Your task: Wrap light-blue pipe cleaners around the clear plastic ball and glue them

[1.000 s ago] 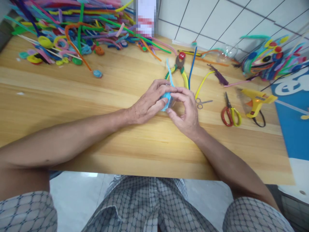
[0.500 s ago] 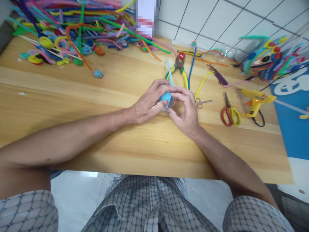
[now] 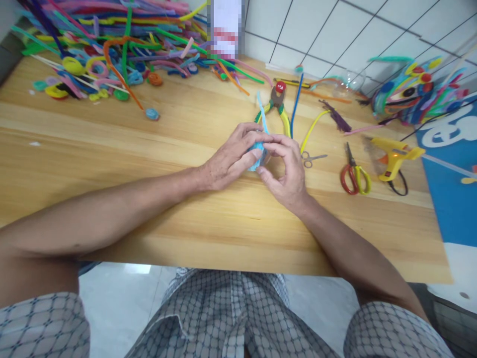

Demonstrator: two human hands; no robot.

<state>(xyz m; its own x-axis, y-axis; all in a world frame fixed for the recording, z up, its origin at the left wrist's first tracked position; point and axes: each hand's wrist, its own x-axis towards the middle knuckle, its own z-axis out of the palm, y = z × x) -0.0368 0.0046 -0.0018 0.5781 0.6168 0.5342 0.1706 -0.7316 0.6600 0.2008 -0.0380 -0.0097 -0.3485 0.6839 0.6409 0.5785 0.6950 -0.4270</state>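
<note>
Between my hands is a small rounded piece covered in light blue pipe cleaner [image 3: 254,166], with a see-through edge showing on its right side. My left hand [image 3: 227,159] grips it from the left, thumb pressed on the blue surface. From the right, my right hand [image 3: 286,171] curls its thumb and fingers around the clear edge. A loose light blue pipe cleaner end [image 3: 263,112] sticks up beyond my fingertips. The fingers hide much of the piece. Just behind lie yellow-green pliers [image 3: 285,119] and a blue pipe cleaner [image 3: 297,104].
Small metal scissors [image 3: 315,158], red-and-yellow scissors [image 3: 354,176] and a yellow glue gun [image 3: 395,154] lie to the right. A clear ball [image 3: 348,84] and a colourful fish-like figure [image 3: 406,94] stand at the back right. Many pipe cleaners [image 3: 149,30] are heaped at the back left.
My left thumb has slid slightly to the right over the blue surface. Otherwise both hands and the things on the table stay in place.
</note>
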